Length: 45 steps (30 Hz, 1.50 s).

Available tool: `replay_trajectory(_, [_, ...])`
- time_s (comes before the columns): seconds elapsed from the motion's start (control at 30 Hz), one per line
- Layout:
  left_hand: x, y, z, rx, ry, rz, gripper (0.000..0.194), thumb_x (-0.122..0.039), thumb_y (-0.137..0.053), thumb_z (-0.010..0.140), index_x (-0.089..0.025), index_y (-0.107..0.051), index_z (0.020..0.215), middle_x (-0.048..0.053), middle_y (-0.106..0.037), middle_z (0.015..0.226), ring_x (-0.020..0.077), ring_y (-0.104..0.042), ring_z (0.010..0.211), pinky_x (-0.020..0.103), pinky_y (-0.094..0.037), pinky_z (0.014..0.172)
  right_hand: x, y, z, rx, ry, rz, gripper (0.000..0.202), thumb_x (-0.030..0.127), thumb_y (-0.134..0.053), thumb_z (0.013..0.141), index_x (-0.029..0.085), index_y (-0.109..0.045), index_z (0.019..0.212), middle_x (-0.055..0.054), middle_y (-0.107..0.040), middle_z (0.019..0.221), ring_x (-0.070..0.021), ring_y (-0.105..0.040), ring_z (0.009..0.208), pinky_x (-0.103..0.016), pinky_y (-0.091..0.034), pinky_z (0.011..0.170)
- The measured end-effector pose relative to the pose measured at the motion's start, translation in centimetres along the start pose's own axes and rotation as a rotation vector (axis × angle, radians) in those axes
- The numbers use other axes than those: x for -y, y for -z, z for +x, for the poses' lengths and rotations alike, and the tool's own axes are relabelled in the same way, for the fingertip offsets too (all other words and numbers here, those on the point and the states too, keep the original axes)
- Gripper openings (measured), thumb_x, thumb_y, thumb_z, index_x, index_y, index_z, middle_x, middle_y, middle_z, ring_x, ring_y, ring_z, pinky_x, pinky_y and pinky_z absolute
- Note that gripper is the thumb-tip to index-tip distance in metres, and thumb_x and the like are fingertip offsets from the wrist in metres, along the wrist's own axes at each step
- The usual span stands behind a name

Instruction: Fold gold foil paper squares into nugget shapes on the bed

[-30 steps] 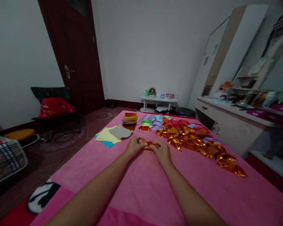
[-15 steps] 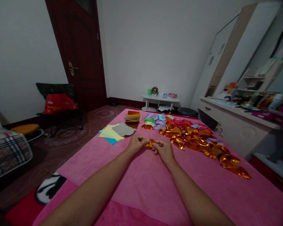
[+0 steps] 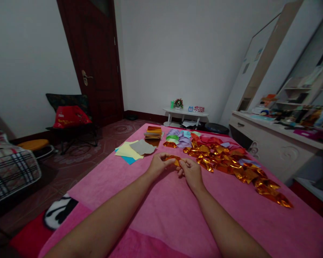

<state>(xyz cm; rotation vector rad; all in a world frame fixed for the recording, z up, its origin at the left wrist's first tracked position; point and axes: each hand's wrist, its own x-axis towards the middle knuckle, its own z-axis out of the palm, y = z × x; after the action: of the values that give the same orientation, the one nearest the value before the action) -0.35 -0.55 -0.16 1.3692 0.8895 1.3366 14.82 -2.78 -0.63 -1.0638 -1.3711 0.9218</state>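
Note:
A small piece of shiny orange-gold foil (image 3: pixel 174 160) is stretched between my two hands above the pink cloth (image 3: pixel 167 208). My left hand (image 3: pixel 159 165) pinches its left end with thumb and fingers. At its right end, the thumb and fingers of my right hand (image 3: pixel 190 171) close on it. Folded gold foil pieces (image 3: pixel 231 163) lie in a long heap to the right, beside purple (image 3: pixel 183 141), green and red ones. Left of my hands are loose yellow (image 3: pixel 127 150), grey (image 3: pixel 142 147) and blue sheets, with a stack of gold sheets (image 3: pixel 153 132) behind.
Beyond the pink surface stands a low white table (image 3: pixel 187 111) with small items. A cluttered dresser (image 3: pixel 274 134) is on the right. At the left are a chair with a red bag (image 3: pixel 71 116), a yellow stool (image 3: pixel 33 144) and a plaid-covered item (image 3: pixel 13 166).
The foil between my hands now shows a broader, tilted face, and my fingers have shifted slightly on it. The whole view has turned a little to the left.

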Motion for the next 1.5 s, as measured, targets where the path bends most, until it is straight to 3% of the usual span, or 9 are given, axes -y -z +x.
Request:
replay_trajectory(0.1, [0.1, -0.3, -0.3, 0.05, 0.069, -0.168, 0.039, -0.036, -0.08, 0.06, -0.008, -0.068, 0.084, 0.007, -0.067, 0.069, 0.0113, -0.058, 0.055, 0.023, -0.043, 0.053, 0.4, 0.0, -0.1, 0.002, -0.009, 0.043, 0.029, 0.043, -0.06, 0.079, 0.015, -0.061, 0.08, 0.0, -0.063, 0.057, -0.0095, -0.055, 0.04, -0.019, -0.042, 0.038])
replay_trajectory(0.3, [-0.2, -0.3, -0.2, -0.062, 0.109, -0.232, 0.04, -0.03, -0.086, 0.049, -0.006, -0.068, 0.076, 0.008, -0.068, 0.068, 0.0126, -0.059, 0.052, 0.025, -0.046, 0.053, 0.6, 0.0, 0.0, 0.049, -0.052, 0.11, 0.029, 0.041, -0.067, 0.072, 0.014, -0.062, 0.082, -0.002, -0.066, 0.06, -0.0109, -0.058, 0.043, -0.021, -0.047, 0.041])
replay_trajectory(0.6, [0.7, -0.1, 0.1, -0.082, 0.088, -0.321, 0.039, -0.032, -0.084, 0.055, -0.008, -0.065, 0.08, 0.005, -0.068, 0.07, 0.0109, -0.06, 0.054, 0.023, -0.046, 0.054, 0.3, -0.2, -0.1, -0.004, -0.083, 0.135, 0.028, 0.041, -0.067, 0.071, 0.017, -0.058, 0.081, -0.002, -0.067, 0.063, -0.0147, -0.061, 0.045, -0.026, -0.05, 0.044])
replay_trajectory(0.67, [0.8, -0.1, 0.2, -0.105, 0.08, -0.421, 0.044, -0.03, -0.085, 0.053, -0.011, -0.061, 0.084, 0.003, -0.067, 0.071, 0.0104, -0.061, 0.057, 0.023, -0.048, 0.058, 0.2, -0.3, -0.3, -0.02, -0.025, 0.032, 0.023, 0.039, -0.064, 0.074, 0.018, -0.057, 0.078, -0.001, -0.065, 0.061, -0.015, -0.059, 0.044, -0.026, -0.048, 0.042])
replay_trajectory(0.77, [0.8, -0.4, 0.2, -0.13, 0.094, -0.552, 0.053, -0.027, -0.087, 0.051, -0.013, -0.056, 0.092, 0.001, -0.066, 0.072, 0.0103, -0.062, 0.06, 0.024, -0.049, 0.063, 0.0, -0.3, -0.6, -0.067, 0.241, -0.265, 0.014, 0.03, -0.059, 0.078, 0.02, -0.056, 0.069, 0.001, -0.06, 0.057, -0.0146, -0.058, 0.049, -0.026, -0.047, 0.05])
replay_trajectory(0.9, [0.4, -1.4, -0.4, 0.0, 0.182, -0.6, 0.052, -0.031, -0.084, 0.057, -0.011, -0.059, 0.097, 0.008, -0.068, 0.087, 0.0128, -0.063, 0.071, 0.024, -0.049, 0.068, 0.0, 0.0, -0.8, -0.182, 0.557, -0.735, 0.017, 0.018, -0.053, 0.078, 0.021, -0.053, 0.061, 0.0, -0.059, 0.063, -0.0138, -0.053, 0.058, -0.026, -0.039, 0.059])
replay_trajectory(1.1, [-0.1, -2.6, -1.5, 0.132, 0.133, -0.509, 0.043, -0.05, -0.071, 0.07, -0.011, -0.065, 0.087, 0.003, -0.061, 0.073, 0.0069, -0.052, 0.058, 0.019, -0.039, 0.055, 0.8, 0.2, -0.9, -0.162, 0.66, -1.079, 0.014, 0.015, -0.051, 0.08, 0.02, -0.056, 0.067, -0.002, -0.061, 0.067, -0.0154, -0.054, 0.063, -0.028, -0.031, 0.061])
replay_trajectory(1.3, [0.5, -1.8, -0.7, -0.026, -0.031, -0.174, 0.036, -0.045, -0.068, 0.073, -0.009, -0.065, 0.078, 0.001, -0.057, 0.063, 0.0065, -0.042, 0.05, 0.02, -0.03, 0.047, 1.7, -0.5, -1.5, -0.092, 0.537, -0.951, 0.001, 0.022, -0.058, 0.077, 0.022, -0.059, 0.077, -0.001, -0.064, 0.072, -0.0155, -0.056, 0.063, -0.027, -0.034, 0.06])
replay_trajectory(1.5, [0.8, 0.1, 0.4, 0.014, -0.167, 0.175, 0.021, -0.03, -0.056, 0.08, -0.011, -0.065, 0.078, 0.001, -0.058, 0.065, 0.0105, -0.048, 0.059, 0.022, -0.035, 0.054, 0.9, 0.5, -0.8, -0.236, 0.254, -0.441, 0.027, 0.042, -0.053, 0.084, 0.02, -0.058, 0.097, 0.0, -0.06, 0.069, -0.013, -0.051, 0.054, -0.025, -0.04, 0.056])
